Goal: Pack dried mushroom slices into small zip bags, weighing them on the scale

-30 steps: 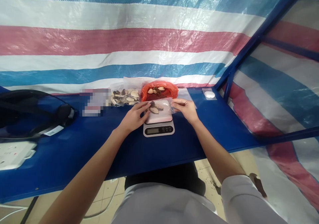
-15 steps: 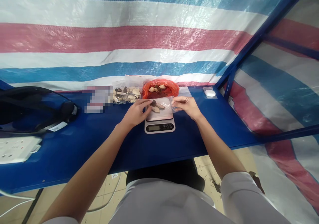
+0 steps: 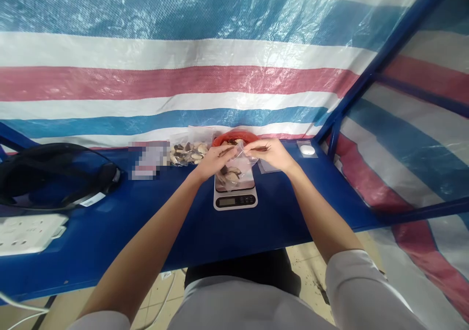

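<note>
- Table [image 3: 198, 232]: carries everything, within easy reach
- Red bag [image 3: 229, 136]: just behind scale, probably to stay handy
- Scale [image 3: 246, 181]: between the forearms, display [image 3: 227, 202] nearside, presumably for reading
- Left hand [image 3: 216, 161], right hand [image 3: 269, 152]: both pinching clear bag's top, likely keeping it upright
- Clear bag [image 3: 238, 161]: over scale, contact unclear
- Slices [image 3: 232, 175]: low inside clear bag

Bright glare on striped sheeting [image 3: 234, 78]
</note>
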Action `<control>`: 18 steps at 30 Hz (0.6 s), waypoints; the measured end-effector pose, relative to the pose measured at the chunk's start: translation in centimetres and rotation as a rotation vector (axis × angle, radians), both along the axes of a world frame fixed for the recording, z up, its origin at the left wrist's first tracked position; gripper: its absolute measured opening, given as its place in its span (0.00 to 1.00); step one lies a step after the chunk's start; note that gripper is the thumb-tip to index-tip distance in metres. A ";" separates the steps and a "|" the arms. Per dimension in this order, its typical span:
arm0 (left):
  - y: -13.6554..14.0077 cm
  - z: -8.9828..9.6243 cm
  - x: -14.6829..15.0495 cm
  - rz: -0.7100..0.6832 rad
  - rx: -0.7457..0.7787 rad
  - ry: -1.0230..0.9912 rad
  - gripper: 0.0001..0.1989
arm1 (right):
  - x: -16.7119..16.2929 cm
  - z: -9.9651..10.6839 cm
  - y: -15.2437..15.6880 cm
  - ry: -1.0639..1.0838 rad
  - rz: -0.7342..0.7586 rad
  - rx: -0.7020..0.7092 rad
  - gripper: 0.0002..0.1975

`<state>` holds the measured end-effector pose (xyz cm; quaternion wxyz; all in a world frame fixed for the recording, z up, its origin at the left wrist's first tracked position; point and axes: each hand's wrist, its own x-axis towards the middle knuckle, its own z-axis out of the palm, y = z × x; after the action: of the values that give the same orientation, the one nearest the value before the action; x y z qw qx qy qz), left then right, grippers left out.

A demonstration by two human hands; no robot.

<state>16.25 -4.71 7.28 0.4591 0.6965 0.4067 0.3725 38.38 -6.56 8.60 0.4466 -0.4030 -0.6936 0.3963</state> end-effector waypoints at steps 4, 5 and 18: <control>0.5 -0.3 0.2 -0.005 -0.076 -0.107 0.21 | 0.0 0.5 0.2 -0.008 0.002 0.035 0.12; 0.5 -0.6 0.2 0.017 -0.081 -0.142 0.20 | 0.1 0.5 0.2 -0.004 -0.014 0.047 0.12; -2.1 -2.4 2.9 0.375 -0.210 -0.609 0.21 | -0.6 -4.3 0.9 0.361 -0.278 -0.263 0.25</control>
<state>19.13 -6.85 4.89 0.5518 0.4162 0.4078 0.5966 37.79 -5.65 4.31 0.5568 -0.4720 -0.4832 0.4835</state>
